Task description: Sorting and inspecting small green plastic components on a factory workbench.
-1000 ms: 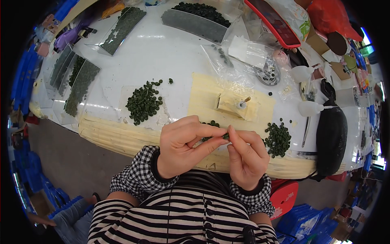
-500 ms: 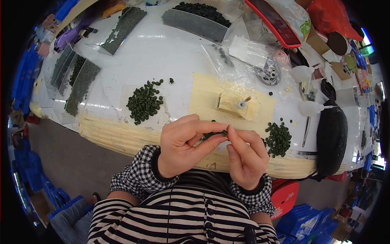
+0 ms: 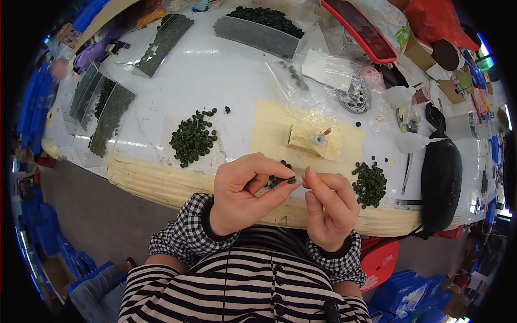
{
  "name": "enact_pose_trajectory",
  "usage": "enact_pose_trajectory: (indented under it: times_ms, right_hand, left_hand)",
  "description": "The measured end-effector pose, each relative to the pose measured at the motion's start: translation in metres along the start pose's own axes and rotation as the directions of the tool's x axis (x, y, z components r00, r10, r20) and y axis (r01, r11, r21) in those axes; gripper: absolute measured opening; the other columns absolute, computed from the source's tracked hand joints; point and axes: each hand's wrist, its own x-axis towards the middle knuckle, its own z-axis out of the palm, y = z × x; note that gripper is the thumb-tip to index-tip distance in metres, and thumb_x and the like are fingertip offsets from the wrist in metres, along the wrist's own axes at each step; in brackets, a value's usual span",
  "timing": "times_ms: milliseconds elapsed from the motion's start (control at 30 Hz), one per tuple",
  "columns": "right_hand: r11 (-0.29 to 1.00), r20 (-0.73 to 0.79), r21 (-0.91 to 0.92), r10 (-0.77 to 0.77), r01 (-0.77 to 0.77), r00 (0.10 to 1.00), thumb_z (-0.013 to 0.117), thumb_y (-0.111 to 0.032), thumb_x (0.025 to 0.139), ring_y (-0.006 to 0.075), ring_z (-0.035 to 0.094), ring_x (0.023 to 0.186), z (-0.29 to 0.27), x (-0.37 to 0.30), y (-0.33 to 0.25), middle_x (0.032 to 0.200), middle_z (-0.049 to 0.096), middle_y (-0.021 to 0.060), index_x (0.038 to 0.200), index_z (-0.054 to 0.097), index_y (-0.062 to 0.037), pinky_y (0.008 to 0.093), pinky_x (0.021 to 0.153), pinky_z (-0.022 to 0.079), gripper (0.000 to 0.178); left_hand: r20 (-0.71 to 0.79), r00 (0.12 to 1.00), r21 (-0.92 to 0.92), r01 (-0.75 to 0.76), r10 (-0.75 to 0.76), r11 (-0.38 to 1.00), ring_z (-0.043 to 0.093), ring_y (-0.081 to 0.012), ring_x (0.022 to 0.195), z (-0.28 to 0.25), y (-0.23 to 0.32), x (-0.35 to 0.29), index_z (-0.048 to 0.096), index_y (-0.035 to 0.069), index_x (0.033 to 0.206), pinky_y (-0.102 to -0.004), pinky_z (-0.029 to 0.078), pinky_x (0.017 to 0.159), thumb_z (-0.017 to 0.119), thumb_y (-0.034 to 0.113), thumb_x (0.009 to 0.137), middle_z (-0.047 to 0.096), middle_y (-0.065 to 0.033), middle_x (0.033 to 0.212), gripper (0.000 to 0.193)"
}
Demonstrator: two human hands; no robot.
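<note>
My left hand [image 3: 245, 183] pinches a small round dark green piece [image 3: 291, 180] between thumb and forefinger. Close beside its tip, my right hand [image 3: 333, 207] has its fingers curled and drawn together; anything between them is too small to make out. A few more green pieces [image 3: 284, 163] show behind my left fingers, partly hidden. One larger heap of green pieces [image 3: 192, 140] lies to the left of my hands. Another heap of green pieces [image 3: 370, 185] lies just right of my right hand. Beyond both hands stands a yellowish wrapped block [image 3: 309, 139] with a short stick in its top.
The white table [image 3: 215, 81] has a tape-covered front edge [image 3: 156, 180]. Clear trays of green pieces [image 3: 264, 35] stand at the back and left. A red-cased phone [image 3: 361, 29], squeeze bottles [image 3: 409, 142], tweezers [image 3: 406, 175] and a black pouch [image 3: 441, 183] lie to the right.
My right fingertips have drawn a little to the right, away from the piece. My left fingers have tipped slightly lower, still pinching it.
</note>
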Motion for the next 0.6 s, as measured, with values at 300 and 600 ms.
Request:
enact_pose_trajectory:
  times_ms: [300, 600]
  right_hand:
    - [1.000, -0.016, 0.010, 0.003, -0.003, 1.000, 0.069, 0.006, 0.077, 0.0217, 0.062, 0.074, 0.000, -0.001, 0.001, 0.091, 0.065, 0.0121, 0.112, 0.068, 0.0019, 0.0271, 0.066, 0.050, 0.036]
    - [0.997, -0.076, 0.006, 0.081, -0.081, 0.994, 0.066, 0.008, 0.079, 0.0204, 0.062, 0.076, -0.008, -0.005, 0.003, 0.091, 0.064, 0.0125, 0.113, 0.067, 0.0026, 0.0262, 0.067, 0.050, 0.035]
  left_hand:
    - [0.005, 0.998, 0.052, -0.056, 0.056, 0.997, 0.034, -0.0030, 0.048, 0.000, 0.004, 0.002, 0.068, 0.006, 0.091, -0.0203, 0.026, 0.045, 0.077, -0.004, 0.070, 0.045, 0.0029, 0.058, 0.025]
    - [0.157, 0.955, 0.338, 0.187, -0.252, 0.922, 0.034, -0.0071, 0.047, -0.021, 0.016, 0.009, 0.068, 0.001, 0.093, -0.0241, 0.028, 0.045, 0.073, 0.003, 0.077, 0.045, 0.0005, 0.057, 0.017]
